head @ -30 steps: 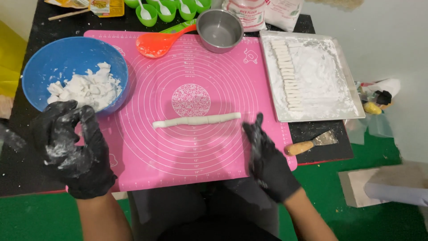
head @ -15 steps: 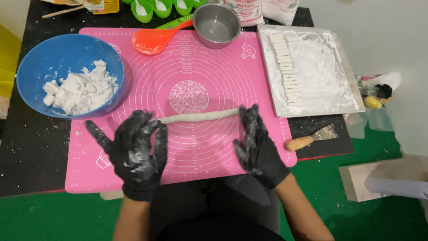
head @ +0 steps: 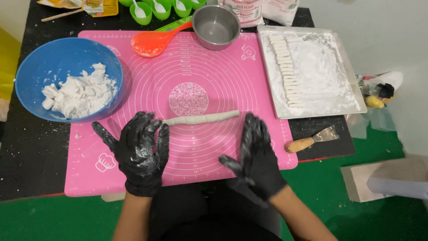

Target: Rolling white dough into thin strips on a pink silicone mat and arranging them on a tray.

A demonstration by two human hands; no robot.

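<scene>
A thin white dough rope (head: 201,118) lies across the middle of the pink silicone mat (head: 191,67). My left hand (head: 139,149), in a flour-smeared black glove, rests flat with fingers spread; its fingertips sit at the rope's left end. My right hand (head: 255,154), also gloved, is flat and open just below and right of the rope's right end. Neither hand holds anything.
A blue bowl (head: 31,76) of torn white dough sits at the left. A floured metal tray (head: 352,89) with a column of cut dough pieces is at the right. A scraper (head: 310,140), steel bowl (head: 216,27), orange spoon (head: 151,42) and green cups (head: 141,10) surround the mat.
My left hand came in from the left edge of the mat to the rope's left end. My right hand moved up beside its right end. The rope looks slightly longer.
</scene>
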